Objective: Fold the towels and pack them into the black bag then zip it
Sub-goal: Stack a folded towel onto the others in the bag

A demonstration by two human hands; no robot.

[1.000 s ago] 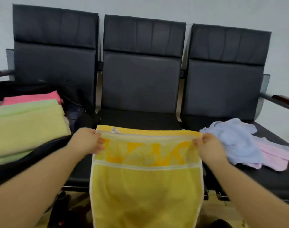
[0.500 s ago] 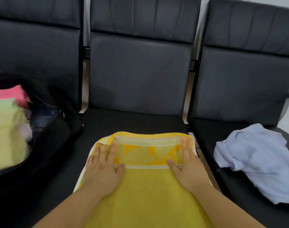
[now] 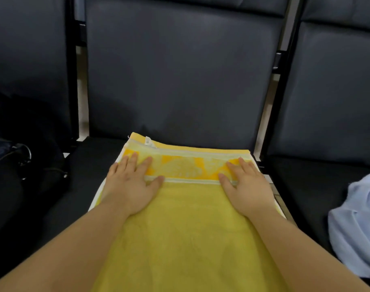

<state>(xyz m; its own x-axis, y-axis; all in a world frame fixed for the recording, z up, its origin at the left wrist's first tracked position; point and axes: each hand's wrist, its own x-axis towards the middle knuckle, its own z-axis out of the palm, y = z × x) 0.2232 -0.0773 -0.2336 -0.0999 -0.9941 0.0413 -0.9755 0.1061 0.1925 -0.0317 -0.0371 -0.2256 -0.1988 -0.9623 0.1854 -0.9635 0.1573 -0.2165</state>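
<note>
Head view: a person's two bare forearms reach forward over a yellow towel [image 3: 186, 228] spread on the middle seat [image 3: 78, 186] of a row of dark padded chairs.
Left hand [image 3: 130, 186]: lies flat, palm down, on the left side of the yellow towel; fingers straight and slightly spread, tips on the patterned orange band, thumb along the white stripe below that band. It grips nothing.
Right hand [image 3: 247, 186]: lies flat, palm down, on the right side of the yellow towel, mirroring the other hand; fingers straight, tips on the orange band near the towel's right edge, thumb pointing inward along the white stripe. It grips nothing.
Yellow towel: folded, with a second layer showing along its far and left edges; far edge close to the chair back, near part running out of the bottom of the picture between the forearms. A small white tag [image 3: 148, 141] stands at the far left corner.
Middle seat: dark cushion under the yellow towel, bare to the towel's left.
Chair back [image 3: 179, 70]: dark, upright, just behind the yellow towel's far edge.
Black bag [image 3: 15, 175]: left of the yellow towel, on the neighbouring seat, apart from the towel; only part of it shows, with a metal ring and strap hardware. Its contents and zip cannot be made out.
Light blue cloth [image 3: 356, 224]: crumpled on the seat to the right of the yellow towel, apart from it, cut off by the picture's right edge.
</note>
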